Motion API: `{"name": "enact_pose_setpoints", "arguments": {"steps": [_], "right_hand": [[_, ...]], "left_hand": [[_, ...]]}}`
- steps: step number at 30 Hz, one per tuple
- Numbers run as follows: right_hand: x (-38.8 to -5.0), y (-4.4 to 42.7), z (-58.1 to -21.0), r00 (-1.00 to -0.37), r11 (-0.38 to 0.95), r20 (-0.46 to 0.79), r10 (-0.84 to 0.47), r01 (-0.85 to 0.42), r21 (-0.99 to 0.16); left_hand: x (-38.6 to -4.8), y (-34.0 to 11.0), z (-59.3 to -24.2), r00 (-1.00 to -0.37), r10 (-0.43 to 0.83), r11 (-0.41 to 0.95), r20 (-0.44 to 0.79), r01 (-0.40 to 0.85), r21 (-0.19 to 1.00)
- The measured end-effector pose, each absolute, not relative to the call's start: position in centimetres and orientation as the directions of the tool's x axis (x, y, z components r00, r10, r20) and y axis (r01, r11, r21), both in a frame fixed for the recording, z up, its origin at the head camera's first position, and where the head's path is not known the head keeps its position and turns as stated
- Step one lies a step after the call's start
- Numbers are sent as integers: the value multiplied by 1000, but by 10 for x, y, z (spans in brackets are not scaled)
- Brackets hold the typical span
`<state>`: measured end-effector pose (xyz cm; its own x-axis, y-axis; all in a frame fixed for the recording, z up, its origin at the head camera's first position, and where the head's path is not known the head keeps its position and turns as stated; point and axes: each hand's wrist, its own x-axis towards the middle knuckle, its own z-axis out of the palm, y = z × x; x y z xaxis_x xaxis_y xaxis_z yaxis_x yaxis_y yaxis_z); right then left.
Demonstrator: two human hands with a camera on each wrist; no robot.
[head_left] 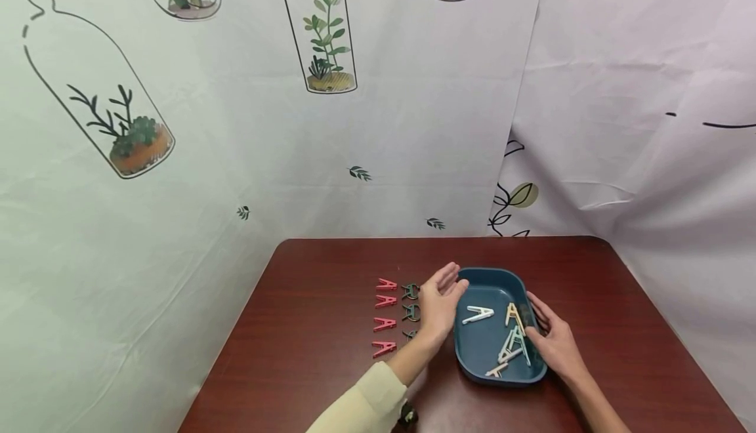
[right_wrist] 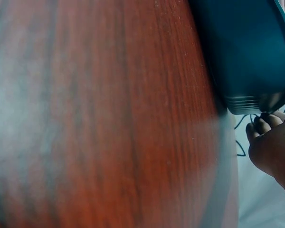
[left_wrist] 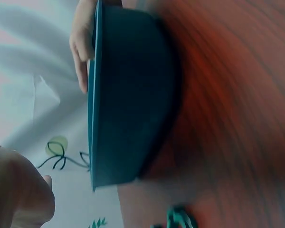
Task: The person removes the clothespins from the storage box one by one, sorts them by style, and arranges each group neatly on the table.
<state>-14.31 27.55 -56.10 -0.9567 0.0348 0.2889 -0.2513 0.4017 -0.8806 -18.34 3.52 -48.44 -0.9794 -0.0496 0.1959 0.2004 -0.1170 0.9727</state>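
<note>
A dark blue plastic bin (head_left: pixel 489 372) stands on the table and holds several clothespins, including a white clothespin (head_left: pixel 478 314), a cream clothespin (head_left: pixel 514 315) and pale green ones. My right hand (head_left: pixel 555 343) grips the bin's right rim, its thumb over the inside and its fingers along the outer wall. Beside the left rim is my left hand (head_left: pixel 438 303), fingers fairly straight and holding nothing; in the left wrist view it appears apart from the bin's wall. A column of red clothespins (head_left: pixel 385 323) lies farther left, with dark green clips (head_left: pixel 410 313) next to it, partly covered by my left hand and forearm.
The brown wood-grain table (head_left: pixel 307 328) ends at a back edge against a pale hanging cloth (head_left: pixel 413 124) printed with plants and jars. A small dark object (head_left: pixel 407 413), too obscured to identify, sits by my left sleeve near the front.
</note>
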Motion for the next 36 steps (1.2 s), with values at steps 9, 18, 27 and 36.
{"name": "enact_pose_setpoints", "arguments": {"steps": [9,18,27,36], "right_hand": [[-144,276,-561,-954,392,300,30,-265,-881],[-143,275,-560,-953,405,301,32,-263,-876],[-142,274,-558,-960,407,277,33,-240,-881],[-143,275,-559,-958,425,285,37,-243,-872]], "left_hand": [[-175,84,-500,-990,-79,-149,118,129,980],[-171,114,-513,-992,-114,-53,59,66,996],[-170,126,-526,-996,-92,48,-16,-21,999],[-174,132,-538,-994,-103,131,-27,-40,990]]}}
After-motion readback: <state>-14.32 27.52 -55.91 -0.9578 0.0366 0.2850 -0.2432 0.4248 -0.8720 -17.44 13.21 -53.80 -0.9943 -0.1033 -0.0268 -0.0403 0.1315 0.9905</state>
